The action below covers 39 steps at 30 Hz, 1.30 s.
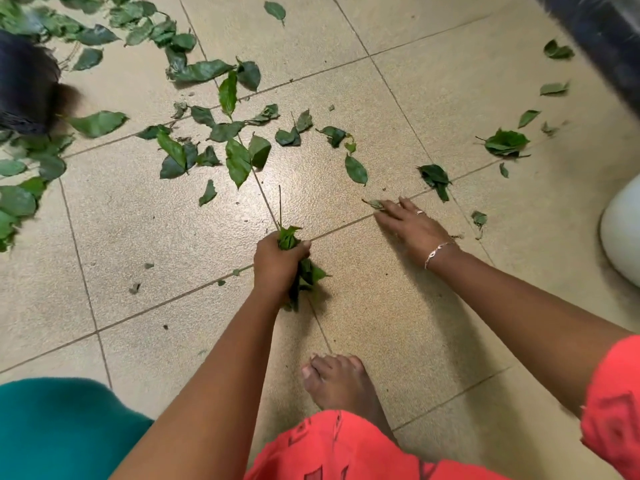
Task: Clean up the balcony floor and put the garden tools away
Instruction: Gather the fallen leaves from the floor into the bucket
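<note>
Green leaves (239,157) lie scattered over the beige tiled floor (145,216), thickest at the upper left. My left hand (277,261) grips a bunch of gathered leaves (304,271), with a thin stem sticking up out of the fist. My right hand (412,223), with a ring and a bracelet, reaches low over the floor, its fingers stretched toward a small curled leaf (375,203) and touching it. More leaves (505,143) lie to the right of that hand.
My bare foot (339,379) stands on the tiles below the hands. A white rounded object (623,230) sits at the right edge. A dark object (24,84) is at the upper left, a dark strip (602,32) at the upper right, teal fabric (59,431) at the lower left.
</note>
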{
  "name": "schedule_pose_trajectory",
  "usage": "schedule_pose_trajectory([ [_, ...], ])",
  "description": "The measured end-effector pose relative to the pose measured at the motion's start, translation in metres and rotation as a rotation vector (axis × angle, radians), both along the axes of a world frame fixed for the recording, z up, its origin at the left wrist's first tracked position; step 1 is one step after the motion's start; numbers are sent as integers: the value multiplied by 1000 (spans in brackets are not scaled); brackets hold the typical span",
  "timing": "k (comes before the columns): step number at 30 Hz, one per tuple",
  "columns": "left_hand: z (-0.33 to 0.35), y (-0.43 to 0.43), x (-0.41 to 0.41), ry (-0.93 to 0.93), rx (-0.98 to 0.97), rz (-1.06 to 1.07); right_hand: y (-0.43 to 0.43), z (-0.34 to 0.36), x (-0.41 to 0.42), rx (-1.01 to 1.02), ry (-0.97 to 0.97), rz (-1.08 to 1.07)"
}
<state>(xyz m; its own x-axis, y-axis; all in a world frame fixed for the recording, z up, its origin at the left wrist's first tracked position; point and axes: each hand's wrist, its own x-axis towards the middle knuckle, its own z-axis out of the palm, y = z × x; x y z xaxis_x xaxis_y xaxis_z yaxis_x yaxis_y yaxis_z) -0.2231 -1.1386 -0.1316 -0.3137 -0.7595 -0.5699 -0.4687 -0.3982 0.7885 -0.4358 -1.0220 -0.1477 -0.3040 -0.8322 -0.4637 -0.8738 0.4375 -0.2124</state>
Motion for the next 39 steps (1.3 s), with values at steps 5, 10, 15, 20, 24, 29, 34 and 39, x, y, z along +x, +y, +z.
schedule_pose_trajectory([
  [5, 11, 10, -18, 231, 416, 148, 27, -4, -2, -285, 170, -106],
  [10, 13, 25, -44, 370, 727, 200, -2, 28, 44, -690, -453, -681],
  [15, 15, 33, -60, 584, 956, 152, -17, 38, 75, -796, -604, -782],
  [20, 14, 39, -67, 535, 957, 139, 5, 30, 58, -639, -229, -429],
  [24, 9, 48, -72, 449, 918, 125, 24, 49, 33, -479, -771, -570],
  [29, 1, 49, -77, 331, 753, 106, 67, 30, -17, -284, -192, -654],
  [34, -1, 47, -76, 305, 697, 39, 65, -8, 9, 46, -24, -323],
  [39, -2, 37, -71, 317, 706, 33, 56, -11, 27, -89, -40, -94],
])
